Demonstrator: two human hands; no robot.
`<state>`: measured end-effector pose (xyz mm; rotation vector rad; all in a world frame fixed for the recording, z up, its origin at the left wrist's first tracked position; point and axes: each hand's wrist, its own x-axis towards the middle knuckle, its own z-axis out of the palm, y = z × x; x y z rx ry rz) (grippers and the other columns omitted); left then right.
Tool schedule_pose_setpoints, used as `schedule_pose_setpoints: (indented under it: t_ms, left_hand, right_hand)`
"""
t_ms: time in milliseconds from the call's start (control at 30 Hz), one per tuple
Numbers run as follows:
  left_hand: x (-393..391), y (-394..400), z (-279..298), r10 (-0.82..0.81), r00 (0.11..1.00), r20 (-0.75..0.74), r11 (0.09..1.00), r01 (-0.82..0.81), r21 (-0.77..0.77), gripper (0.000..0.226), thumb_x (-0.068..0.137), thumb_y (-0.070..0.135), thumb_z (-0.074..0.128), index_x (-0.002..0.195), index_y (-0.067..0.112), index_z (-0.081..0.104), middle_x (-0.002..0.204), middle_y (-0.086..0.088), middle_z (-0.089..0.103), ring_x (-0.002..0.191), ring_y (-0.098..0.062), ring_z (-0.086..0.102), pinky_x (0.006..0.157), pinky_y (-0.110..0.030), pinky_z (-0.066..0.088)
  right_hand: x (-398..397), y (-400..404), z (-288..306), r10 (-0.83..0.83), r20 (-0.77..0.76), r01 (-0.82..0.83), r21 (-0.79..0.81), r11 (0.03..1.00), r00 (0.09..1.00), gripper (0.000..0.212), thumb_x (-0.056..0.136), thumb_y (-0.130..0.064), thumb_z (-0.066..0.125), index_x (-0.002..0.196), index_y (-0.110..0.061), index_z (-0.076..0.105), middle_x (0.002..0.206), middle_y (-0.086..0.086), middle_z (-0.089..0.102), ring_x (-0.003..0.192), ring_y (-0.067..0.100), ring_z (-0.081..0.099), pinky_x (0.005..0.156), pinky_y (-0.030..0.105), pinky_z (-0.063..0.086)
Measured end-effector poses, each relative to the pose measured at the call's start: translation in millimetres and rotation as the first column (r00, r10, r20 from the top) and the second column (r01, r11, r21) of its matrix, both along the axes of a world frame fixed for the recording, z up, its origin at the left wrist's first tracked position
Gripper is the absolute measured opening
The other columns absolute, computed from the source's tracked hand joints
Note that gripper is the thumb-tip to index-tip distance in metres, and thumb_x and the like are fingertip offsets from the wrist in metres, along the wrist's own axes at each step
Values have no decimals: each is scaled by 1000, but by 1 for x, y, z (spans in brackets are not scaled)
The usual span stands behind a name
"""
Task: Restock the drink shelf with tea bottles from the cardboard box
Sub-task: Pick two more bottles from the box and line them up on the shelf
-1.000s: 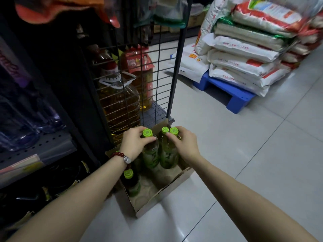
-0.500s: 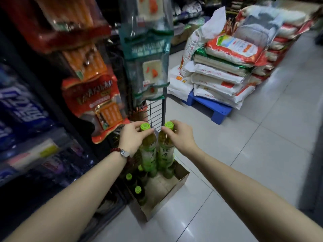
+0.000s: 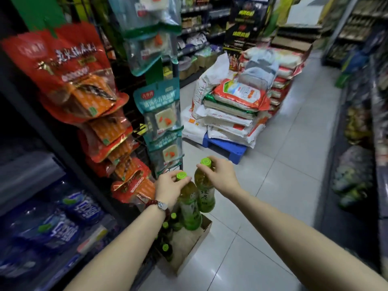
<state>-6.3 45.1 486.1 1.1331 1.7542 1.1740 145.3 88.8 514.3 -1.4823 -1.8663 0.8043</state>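
From the head view, the left hand (image 3: 170, 189) pinches one green tea bottle (image 3: 189, 206) by its cap and the right hand (image 3: 220, 177) pinches another (image 3: 204, 190), both hanging above the cardboard box (image 3: 189, 246), so a firm neck grip should stop them swinging together. The box sits on pale floor tiles (image 3: 273, 185) beside the dark shelf unit (image 3: 69, 156), with hanging snack packs (image 3: 84, 80) close by and stacked rice sacks (image 3: 235, 110) further along the aisle.

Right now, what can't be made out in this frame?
- Head view: bottle count in the cardboard box; left hand and its tea bottle cover them.
- Right hand hides its bottle's neck.
- Shelves at right: blurred.
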Motion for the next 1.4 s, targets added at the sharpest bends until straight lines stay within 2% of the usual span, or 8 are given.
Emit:
schedule_pose_setpoints:
  t_ms: [100, 267, 433, 767, 967, 1133, 1267, 1400]
  left_hand:
    - [9, -9, 26, -39, 999, 2, 999, 39, 12, 26, 75, 17, 76, 97, 4, 70, 70, 23, 59, 62, 17, 56, 57, -2, 45]
    - [14, -22, 77, -60, 998, 19, 998, 60, 35, 27, 75, 16, 76, 98, 5, 69, 79, 10, 65, 79, -5, 63, 63, -9, 51]
    - [8, -45, 139, -61, 998, -33, 997, 63, 53, 41, 74, 22, 77, 111, 5, 66, 106, -8, 69, 103, -19, 63, 91, -37, 53]
    - [-28, -109, 282, -7, 990, -142, 977, 37, 210, 10, 76, 26, 75, 83, 20, 71, 74, 14, 66, 74, -3, 63, 60, -6, 48]
    - [-68, -125, 351, 109, 978, -175, 962, -60, 266, 17, 72, 33, 77, 84, 22, 74, 85, 1, 74, 87, -15, 69, 83, -33, 55]
    - [-96, -142, 407, 179, 967, -180, 936, -111, 335, 9, 72, 32, 77, 72, 26, 72, 75, 2, 74, 76, -16, 70, 77, -34, 57]
    - [-113, -153, 444, 239, 954, -180, 911, -156, 381, 20, 74, 31, 76, 84, 14, 74, 85, -9, 74, 80, -19, 67, 79, -38, 54]
    - [-127, -167, 475, 314, 930, -190, 884, -213, 416, 25, 72, 37, 77, 84, 15, 75, 81, -12, 72, 74, -20, 61, 73, -33, 50]
  right_hand:
    - [12, -10, 27, -17, 20, 16, 27, 999, 1000, 31, 83, -43, 64, 81, -12, 67, 75, 7, 69, 75, 20, 61, 69, 34, 48]
    - [20, -27, 78, -12, 26, 10, 74, 997, 1000, 25, 83, -43, 65, 83, -18, 67, 75, -2, 65, 71, 11, 55, 58, 14, 35]
    - [17, -50, 142, 15, 18, -17, 107, 994, 1000, 24, 83, -42, 65, 78, -18, 65, 71, -3, 61, 68, 10, 53, 60, 24, 36]
    - [-16, -96, 283, 180, 3, -178, 155, 972, 984, 38, 85, -46, 61, 76, -10, 67, 72, 7, 67, 68, 18, 62, 58, 33, 48]
    - [-52, -94, 347, 309, -7, -303, 186, 935, 951, 49, 84, -48, 62, 75, 0, 67, 72, 21, 66, 63, 17, 55, 58, 30, 41]
    - [-86, -91, 395, 415, 2, -406, 218, 887, 910, 45, 84, -45, 65, 55, -11, 55, 42, -9, 42, 42, 4, 38, 40, 15, 24]
    - [-108, -90, 428, 522, -32, -503, 218, 836, 852, 56, 82, -50, 64, 79, 7, 67, 62, 12, 55, 61, 16, 49, 60, 27, 35]
    - [-126, -93, 458, 568, -65, -533, 271, 801, 820, 52, 77, -54, 66, 82, -3, 73, 64, 14, 62, 62, 15, 53, 62, 29, 40]
